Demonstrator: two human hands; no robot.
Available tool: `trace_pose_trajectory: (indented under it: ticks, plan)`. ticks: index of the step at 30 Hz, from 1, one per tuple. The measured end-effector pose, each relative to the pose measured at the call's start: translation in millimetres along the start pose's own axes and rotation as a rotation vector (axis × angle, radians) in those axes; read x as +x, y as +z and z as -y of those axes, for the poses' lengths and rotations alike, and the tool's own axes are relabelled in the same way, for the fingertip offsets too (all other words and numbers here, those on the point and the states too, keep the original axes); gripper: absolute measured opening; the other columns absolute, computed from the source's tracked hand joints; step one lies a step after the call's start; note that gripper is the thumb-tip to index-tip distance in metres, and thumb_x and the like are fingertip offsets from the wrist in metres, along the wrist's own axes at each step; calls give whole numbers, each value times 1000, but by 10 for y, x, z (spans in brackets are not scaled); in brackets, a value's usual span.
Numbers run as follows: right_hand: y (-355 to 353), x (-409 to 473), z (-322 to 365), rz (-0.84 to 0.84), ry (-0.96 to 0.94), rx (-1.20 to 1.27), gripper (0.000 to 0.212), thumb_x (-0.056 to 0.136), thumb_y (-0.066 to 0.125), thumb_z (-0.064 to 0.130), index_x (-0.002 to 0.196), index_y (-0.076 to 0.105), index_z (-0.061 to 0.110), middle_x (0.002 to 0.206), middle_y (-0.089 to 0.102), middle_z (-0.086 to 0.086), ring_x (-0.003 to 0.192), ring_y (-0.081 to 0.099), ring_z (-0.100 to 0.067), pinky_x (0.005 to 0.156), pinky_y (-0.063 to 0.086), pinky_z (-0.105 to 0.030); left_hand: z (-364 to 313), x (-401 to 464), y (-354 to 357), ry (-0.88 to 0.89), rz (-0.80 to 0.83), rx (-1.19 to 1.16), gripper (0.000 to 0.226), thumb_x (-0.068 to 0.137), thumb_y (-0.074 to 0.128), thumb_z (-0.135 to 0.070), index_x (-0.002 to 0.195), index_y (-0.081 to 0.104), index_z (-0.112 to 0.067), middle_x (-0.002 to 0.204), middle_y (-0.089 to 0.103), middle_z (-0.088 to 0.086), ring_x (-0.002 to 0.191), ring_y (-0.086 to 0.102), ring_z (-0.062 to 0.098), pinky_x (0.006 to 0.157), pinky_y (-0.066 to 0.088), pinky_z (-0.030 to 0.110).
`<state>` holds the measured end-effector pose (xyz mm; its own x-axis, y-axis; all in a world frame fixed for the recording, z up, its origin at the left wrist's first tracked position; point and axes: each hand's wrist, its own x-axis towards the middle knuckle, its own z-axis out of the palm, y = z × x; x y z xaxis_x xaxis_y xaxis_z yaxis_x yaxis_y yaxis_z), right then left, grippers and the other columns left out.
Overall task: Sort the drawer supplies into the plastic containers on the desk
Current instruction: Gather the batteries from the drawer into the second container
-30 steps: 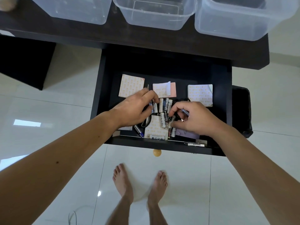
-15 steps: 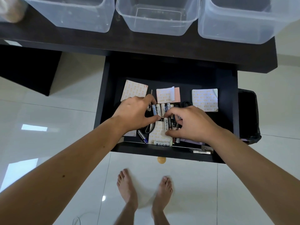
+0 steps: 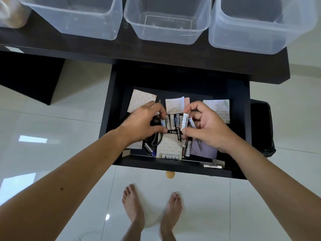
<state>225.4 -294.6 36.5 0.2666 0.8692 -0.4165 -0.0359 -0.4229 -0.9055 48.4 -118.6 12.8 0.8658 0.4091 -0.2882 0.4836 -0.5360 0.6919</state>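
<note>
The open black drawer holds several batteries in a loose row, sticky-note pads, a marker and scissors. My right hand pinches a white battery upright between thumb and forefinger, with another battery against its palm. My left hand curls over the left end of the battery row, its thumb touching a dark battery; what its fingers hold is hidden. Three clear plastic containers stand on the desk: left, middle, right.
A lilac pad and a small metal item lie at the drawer's front right. A black bin stands right of the drawer. A person's bare feet rest on the white tiled floor below the drawer knob.
My right hand has lifted a white battery upright out of the pile. My left hand has shifted slightly over the row's left end. The camera has tilted up a little.
</note>
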Motion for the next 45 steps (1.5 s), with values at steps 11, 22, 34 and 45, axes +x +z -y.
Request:
trace_pose_trajectory:
  ticks: [11, 22, 34, 45]
  plan:
    - [37, 104, -14, -207, 26, -242, 16, 88, 86, 27, 87, 71, 21, 65, 66, 25, 64, 61, 7, 69, 46, -13, -20, -28, 20, -5, -30, -188, 17, 107, 59, -22, 122, 55, -30, 83, 62, -1, 49, 49, 7, 50, 47, 26]
    - [191, 243, -15, -421, 90, -673, 29, 79, 89, 49, 92, 81, 24, 106, 79, 6, 90, 71, -12, 75, 49, -24, -14, -2, 30, -33, -76, -80, 18, 96, 61, -9, 96, 55, -26, 104, 59, -5, 89, 58, 18, 74, 48, 31]
    - [179, 291, -66, -427, 85, -671, 27, 81, 90, 43, 96, 82, 22, 108, 79, 13, 90, 64, -8, 82, 52, -26, -65, 30, 3, -167, -6, 45, 56, 91, 80, -44, 139, 56, -31, 118, 65, -1, 109, 63, 19, 91, 59, 41]
    - [190, 271, -59, -409, 95, -687, 23, 82, 84, 42, 97, 76, 25, 92, 71, 15, 75, 68, -13, 65, 51, -25, -87, 25, -3, -230, -28, 28, 46, 84, 86, -46, 119, 67, -25, 112, 68, -2, 104, 64, 15, 85, 61, 37]
